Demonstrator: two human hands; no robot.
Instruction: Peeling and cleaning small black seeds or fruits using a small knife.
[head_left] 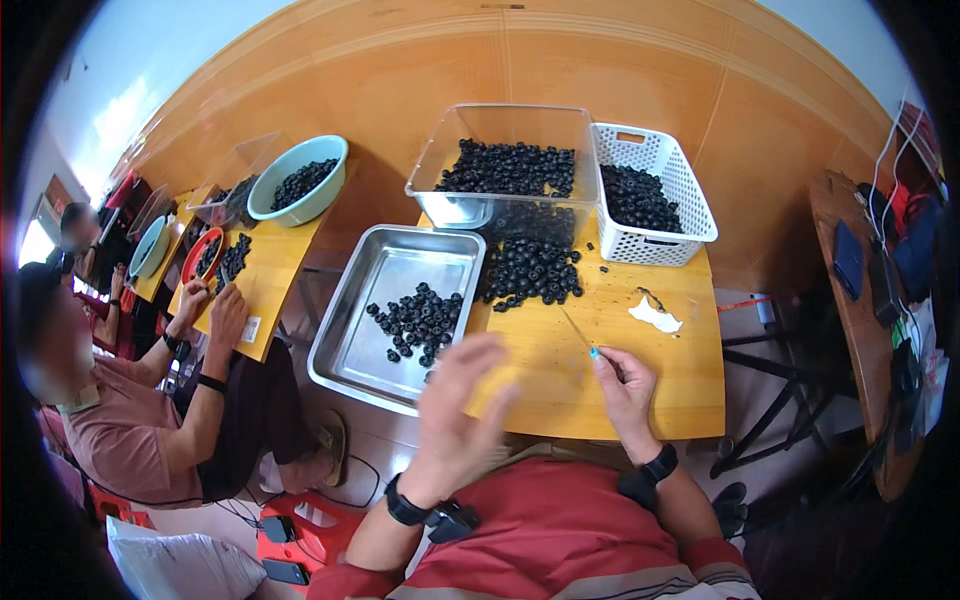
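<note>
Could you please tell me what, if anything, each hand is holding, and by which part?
The right hand pinches a thin, brownish stick-like tool by its blue near end. The blurred, open left hand appears empty.

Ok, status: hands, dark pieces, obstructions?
Left hand open, blurred. Right hand gripping thin tool. Dark pieces in tray, on table. White scrap nearby, clear of both hands.

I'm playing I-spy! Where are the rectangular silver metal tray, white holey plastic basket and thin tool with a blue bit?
Rectangular silver metal tray point(412, 264): head view, bare bottom.
White holey plastic basket point(645, 249): head view, front wall.
Thin tool with a blue bit point(595, 353): head view, blue bit.
</note>
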